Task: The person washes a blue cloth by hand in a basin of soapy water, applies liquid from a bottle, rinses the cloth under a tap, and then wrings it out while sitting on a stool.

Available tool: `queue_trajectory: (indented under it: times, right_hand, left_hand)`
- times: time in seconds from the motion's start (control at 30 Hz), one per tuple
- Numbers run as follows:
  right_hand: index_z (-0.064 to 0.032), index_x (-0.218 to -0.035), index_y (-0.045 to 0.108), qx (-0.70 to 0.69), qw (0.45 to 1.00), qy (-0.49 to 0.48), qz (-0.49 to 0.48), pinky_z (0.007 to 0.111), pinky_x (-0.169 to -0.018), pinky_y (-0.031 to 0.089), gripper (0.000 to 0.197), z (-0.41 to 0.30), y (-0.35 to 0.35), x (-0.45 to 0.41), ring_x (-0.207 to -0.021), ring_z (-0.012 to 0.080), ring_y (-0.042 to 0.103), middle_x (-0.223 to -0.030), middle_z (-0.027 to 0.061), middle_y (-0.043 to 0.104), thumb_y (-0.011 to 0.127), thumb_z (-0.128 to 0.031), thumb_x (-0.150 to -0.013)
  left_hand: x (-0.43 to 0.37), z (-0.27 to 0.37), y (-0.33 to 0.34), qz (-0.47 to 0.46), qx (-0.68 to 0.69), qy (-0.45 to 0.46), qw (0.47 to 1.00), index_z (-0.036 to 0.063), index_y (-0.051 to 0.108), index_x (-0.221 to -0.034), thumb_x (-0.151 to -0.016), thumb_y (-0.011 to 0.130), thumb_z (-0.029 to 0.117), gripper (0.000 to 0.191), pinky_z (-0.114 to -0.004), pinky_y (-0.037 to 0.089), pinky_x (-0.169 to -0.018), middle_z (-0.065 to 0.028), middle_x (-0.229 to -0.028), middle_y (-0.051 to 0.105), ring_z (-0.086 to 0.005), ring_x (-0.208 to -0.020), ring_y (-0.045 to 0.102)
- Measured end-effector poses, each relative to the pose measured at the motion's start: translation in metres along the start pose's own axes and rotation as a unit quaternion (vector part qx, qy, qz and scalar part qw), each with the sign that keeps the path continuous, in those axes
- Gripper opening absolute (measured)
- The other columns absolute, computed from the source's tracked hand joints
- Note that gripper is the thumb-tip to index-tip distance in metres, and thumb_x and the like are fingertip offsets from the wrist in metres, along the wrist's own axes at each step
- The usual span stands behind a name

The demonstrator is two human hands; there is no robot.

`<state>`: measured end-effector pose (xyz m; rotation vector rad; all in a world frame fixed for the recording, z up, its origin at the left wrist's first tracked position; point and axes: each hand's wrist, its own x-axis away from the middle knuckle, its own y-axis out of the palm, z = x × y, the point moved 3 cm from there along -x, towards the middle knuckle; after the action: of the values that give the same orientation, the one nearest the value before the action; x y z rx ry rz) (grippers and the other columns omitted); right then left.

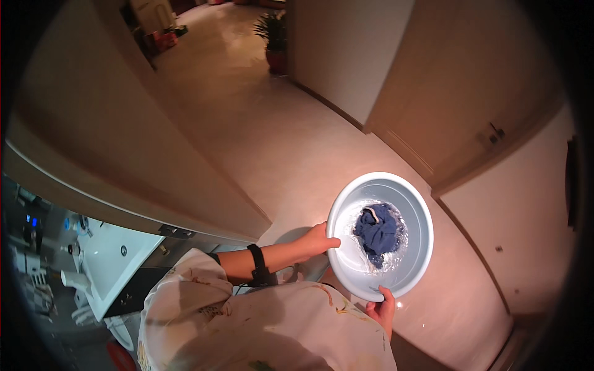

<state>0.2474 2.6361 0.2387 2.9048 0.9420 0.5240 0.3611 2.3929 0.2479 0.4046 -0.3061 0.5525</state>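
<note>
A round, pale plastic basin (pixel 414 250) is held up in front of my body, above the floor. In it lies a bunched dark blue cloth (pixel 378 229) with a light-coloured edge, sitting in shallow water. My left hand (pixel 320 241) grips the basin's left rim, thumb over the top. The near rim is in the grasp of my right hand (pixel 383 308), its thumb also on the upper side. Fingers of both hands are partly hidden under the basin. A black band (pixel 258 264) is strapped around my left forearm.
To the left, past a doorway, stands a white washbasin (pixel 123 250) on a dark cabinet. A wooden door with a handle (pixel 496 133) is at the right. Ahead, a potted plant (pixel 276 44) stands by the wall corner. Light floor (pixel 250 130) stretches between the walls.
</note>
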Motion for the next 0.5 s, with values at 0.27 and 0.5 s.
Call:
queue_trajectory:
  times: [0.27,0.5]
  right_hand:
    - [-0.0064,-0.087,0.046,-0.058,0.926,0.372,-0.024,0.023,-0.033,0.035,0.023,-0.01,0.012,-0.199,-0.041,0.014,0.046,-0.066,0.0045,0.051,0.052,-0.02,-0.069]
    - [-0.0036,-0.099,0.046,-0.011,0.937,0.332,-0.108,0.02,-0.033,0.034,0.033,-0.047,0.067,-0.332,-0.049,0.0135,0.05,-0.077,0.0045,0.053,0.054,-0.013,-0.068]
  left_hand:
    - [-0.091,0.057,-0.045,0.135,-0.086,0.057,0.985,0.0019,0.019,-0.136,-0.073,0.068,0.03,0.085,-0.034,0.032,-0.097,-0.017,-0.13,0.038,-0.0262,-0.119,0.038]
    - [-0.048,0.215,-0.195,0.633,-0.436,0.204,0.607,-0.0015,0.023,-0.134,-0.074,0.065,0.035,0.082,-0.051,0.017,-0.103,-0.0233,-0.14,0.018,-0.0344,-0.129,0.022]
